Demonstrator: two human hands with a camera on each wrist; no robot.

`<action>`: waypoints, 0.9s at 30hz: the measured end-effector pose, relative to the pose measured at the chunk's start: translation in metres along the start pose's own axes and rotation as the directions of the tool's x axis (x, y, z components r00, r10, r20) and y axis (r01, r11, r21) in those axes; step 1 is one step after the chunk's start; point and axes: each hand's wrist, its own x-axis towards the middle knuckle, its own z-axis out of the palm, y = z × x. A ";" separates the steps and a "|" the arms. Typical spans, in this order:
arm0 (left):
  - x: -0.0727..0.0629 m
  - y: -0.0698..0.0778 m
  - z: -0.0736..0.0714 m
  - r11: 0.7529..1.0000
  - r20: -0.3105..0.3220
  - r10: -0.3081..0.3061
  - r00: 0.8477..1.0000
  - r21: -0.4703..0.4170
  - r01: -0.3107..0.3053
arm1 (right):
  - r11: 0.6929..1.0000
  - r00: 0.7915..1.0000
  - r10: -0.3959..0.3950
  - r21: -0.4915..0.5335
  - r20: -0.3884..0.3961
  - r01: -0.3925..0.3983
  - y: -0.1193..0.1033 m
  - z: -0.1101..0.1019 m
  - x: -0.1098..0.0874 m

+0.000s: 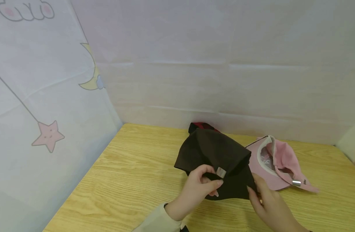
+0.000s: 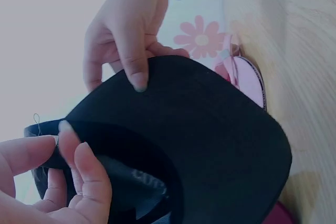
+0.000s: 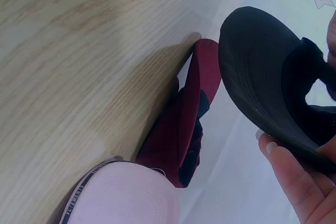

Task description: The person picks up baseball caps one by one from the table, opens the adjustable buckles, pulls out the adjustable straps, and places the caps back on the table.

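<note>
Adjusting, apparently, a black cap (image 1: 216, 145): left hand (image 1: 194, 187) pinches it near the label (image 1: 221, 172), right hand (image 1: 270, 201) grips the brim (image 1: 235, 187); next move likely needs that brim steady.

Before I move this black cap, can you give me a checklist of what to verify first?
1. Right hand on the brim: ok, it pinches the edge.
2. Left hand on the black cap: ok, it grips by the tag.
3. Firmness of either grip: cannot tell.
4. Black cap lifted: ok, it looks held off the table.
5. Pink cap settled: ok, it lies on the table.
6. Red cap visible from the head view: not ok, the black cap hides most of it.
</note>
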 end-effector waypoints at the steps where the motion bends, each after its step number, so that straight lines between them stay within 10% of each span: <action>1: -0.001 0.001 0.000 1.000 -0.005 0.003 1.000 0.000 -0.003 | 1.000 1.000 0.008 -0.001 -0.001 -0.008 0.000 0.000 0.000; 12: -0.007 0.014 -0.006 0.987 0.068 0.142 0.988 0.064 -0.146 | 0.998 0.998 0.056 -0.003 0.012 -0.056 0.005 -0.004 -0.004; 27: -0.010 0.018 -0.008 0.989 0.117 0.142 0.983 -0.050 -0.136 | 0.993 0.991 0.119 0.014 0.053 -0.120 0.022 -0.006 -0.015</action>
